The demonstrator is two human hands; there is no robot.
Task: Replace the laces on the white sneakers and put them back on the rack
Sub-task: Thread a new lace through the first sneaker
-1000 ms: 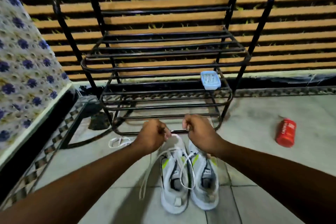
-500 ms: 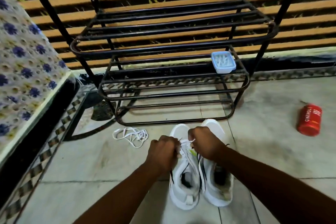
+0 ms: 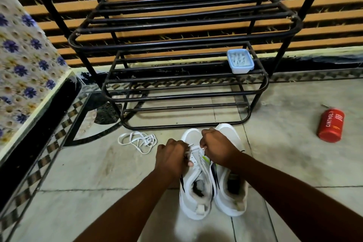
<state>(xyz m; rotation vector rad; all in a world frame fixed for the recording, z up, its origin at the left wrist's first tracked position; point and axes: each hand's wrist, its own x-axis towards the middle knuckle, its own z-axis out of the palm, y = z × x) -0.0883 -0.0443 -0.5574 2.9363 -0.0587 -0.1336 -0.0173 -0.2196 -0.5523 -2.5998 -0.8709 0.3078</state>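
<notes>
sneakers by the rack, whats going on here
A person is threading a white lace through one white sneaker, with the other sneaker right beside it on the floor. The left hand and right hand each pinch the lace. A loose lace lies nearby. Neither shoe is on the black rack yet.
</notes>
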